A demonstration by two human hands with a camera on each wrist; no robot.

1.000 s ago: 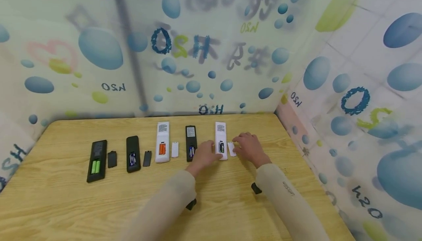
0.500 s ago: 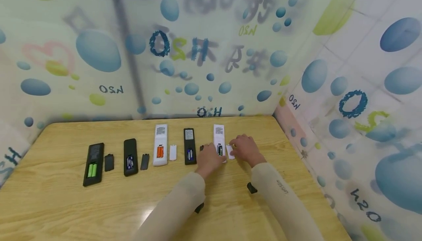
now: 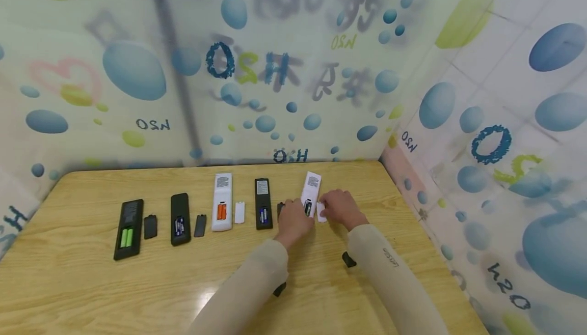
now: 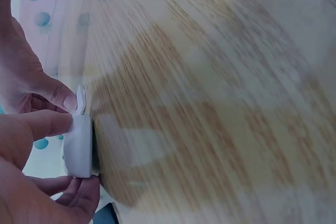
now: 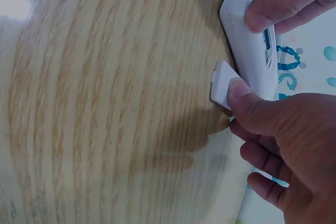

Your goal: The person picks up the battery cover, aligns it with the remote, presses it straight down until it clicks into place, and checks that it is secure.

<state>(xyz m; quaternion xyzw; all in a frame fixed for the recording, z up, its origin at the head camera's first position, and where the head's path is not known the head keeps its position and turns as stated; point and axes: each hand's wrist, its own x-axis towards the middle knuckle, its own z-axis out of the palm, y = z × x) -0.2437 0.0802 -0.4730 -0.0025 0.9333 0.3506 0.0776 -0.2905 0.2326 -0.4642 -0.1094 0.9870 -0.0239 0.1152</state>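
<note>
A white remote control (image 3: 312, 185) lies back-up and slanted on the wooden table (image 3: 183, 284), a battery showing in its uncovered compartment. My left hand (image 3: 293, 221) grips its near end between thumb and fingers; the left wrist view shows that end of the white remote (image 4: 79, 148) lifted between them. Just to the right, my right hand (image 3: 343, 208) pinches a small white battery cover (image 3: 321, 214). In the right wrist view the thumb presses on the battery cover (image 5: 221, 85), which is tilted up beside the remote. Fingers behind the cover are partly hidden.
Leftward stand a black remote (image 3: 263, 192), a white remote (image 3: 222, 190) with orange batteries, another black remote (image 3: 180, 207), and one with green batteries (image 3: 130, 220). Their loose covers lie beside them; one dark cover (image 3: 281, 206) is partly behind my left hand. A patterned wall (image 3: 257, 136) borders the table.
My left hand has moved right and taken hold of the white remote, which has turned from straight to slanted, top rightward. My right fingers have closed in on the white cover.
</note>
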